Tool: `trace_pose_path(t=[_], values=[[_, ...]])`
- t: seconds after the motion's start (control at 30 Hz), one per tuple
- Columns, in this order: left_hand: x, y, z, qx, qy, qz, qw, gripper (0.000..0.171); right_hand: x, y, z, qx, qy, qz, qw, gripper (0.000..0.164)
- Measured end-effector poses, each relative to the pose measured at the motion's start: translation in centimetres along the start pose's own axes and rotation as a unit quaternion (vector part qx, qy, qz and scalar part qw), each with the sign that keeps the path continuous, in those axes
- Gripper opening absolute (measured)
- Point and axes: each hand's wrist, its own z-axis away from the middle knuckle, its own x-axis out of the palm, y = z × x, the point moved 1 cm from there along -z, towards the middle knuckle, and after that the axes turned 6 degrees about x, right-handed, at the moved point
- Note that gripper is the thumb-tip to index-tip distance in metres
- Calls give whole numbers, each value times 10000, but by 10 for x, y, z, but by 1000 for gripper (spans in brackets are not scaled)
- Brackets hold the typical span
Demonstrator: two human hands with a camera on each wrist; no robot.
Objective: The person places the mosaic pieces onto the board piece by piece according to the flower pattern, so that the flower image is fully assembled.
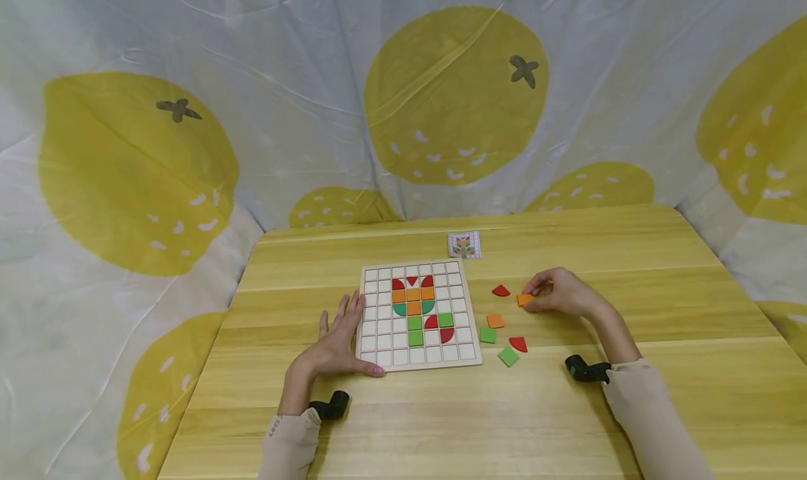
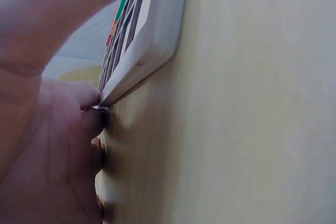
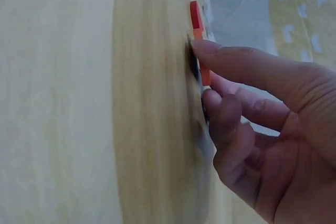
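A square wooden grid board (image 1: 458, 304) lies on the table, with red, orange, teal and green pieces set in some cells as a flower-like pattern. My left hand (image 1: 334, 347) is spread at its near left corner, fingers along the left side and thumb at the near edge. In the left wrist view the fingers touch the board's side (image 2: 144, 59). To the right of the board, my right hand (image 1: 564, 292) pinches an orange square tile (image 1: 524, 300) between thumb and fingers, just at the tabletop. The right wrist view shows this tile (image 3: 206, 77) edge-on.
Loose pieces lie right of the board: a red quarter-circle (image 1: 501, 291), an orange square (image 1: 495, 320), green squares (image 1: 508, 356) and another red quarter-circle (image 1: 518, 344). A small pattern card (image 1: 464, 244) sits behind the board. A lemon-print cloth (image 1: 284, 115) hangs around the table.
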Motion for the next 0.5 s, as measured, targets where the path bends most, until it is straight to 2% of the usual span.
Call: trace_pose_path(t=[0.17,0.27,0.5], values=[[0,1,-1,7,-5,8,10000,147,2,-8,1,99,-20,-408,9991,31],[-1,0,0,-22,-12,-14,10000,147,9,-18,0,-96,-65,-573,9983,32],[0,0,0,-16,10,-11,10000,147,47,-59,-6,-464,-129,-839,9953,29]])
